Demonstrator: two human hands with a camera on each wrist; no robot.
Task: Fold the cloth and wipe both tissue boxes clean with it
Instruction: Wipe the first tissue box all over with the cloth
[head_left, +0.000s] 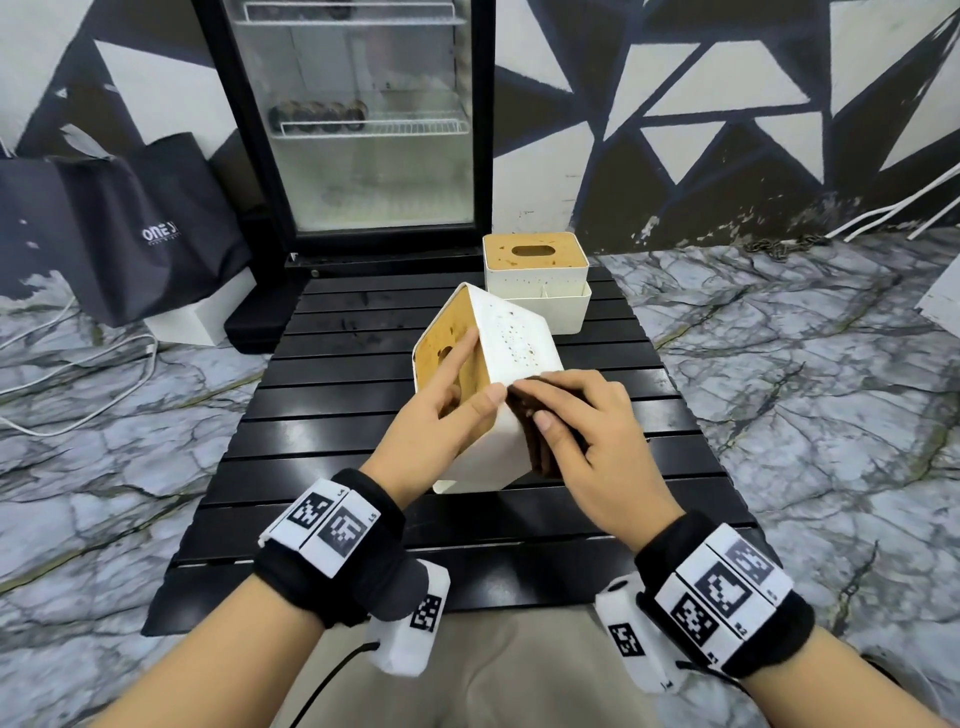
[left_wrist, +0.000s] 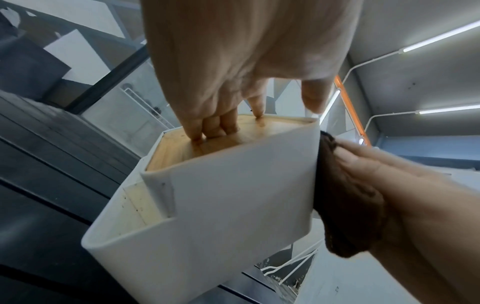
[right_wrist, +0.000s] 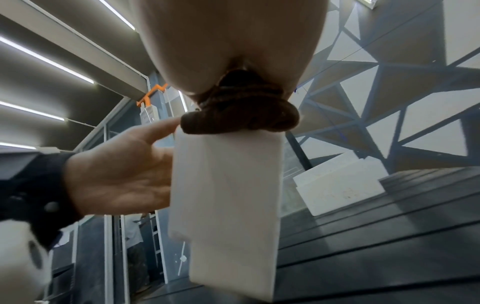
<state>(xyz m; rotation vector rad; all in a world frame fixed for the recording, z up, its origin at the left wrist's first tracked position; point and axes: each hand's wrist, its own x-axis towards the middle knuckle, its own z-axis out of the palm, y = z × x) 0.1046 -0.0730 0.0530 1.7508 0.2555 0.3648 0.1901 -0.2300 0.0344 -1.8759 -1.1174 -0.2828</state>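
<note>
On the black slatted table (head_left: 363, 441), the second tissue box (head_left: 535, 275) waits upright at centre frame. Just below it, your tilted tissue box (head_left: 498, 343) is speckled along its upper white side. Your left hand (head_left: 441, 415) grips it, fingers curled on the wooden lid; hold firm. Your right hand (head_left: 587, 431) clamps the folded brown cloth (head_left: 540, 441) against its right side; sweep up through the specks.

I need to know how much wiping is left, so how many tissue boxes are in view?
2. One tissue box is tipped on the slatted table, held by the left hand; the other tissue box stands upright behind it.
</note>
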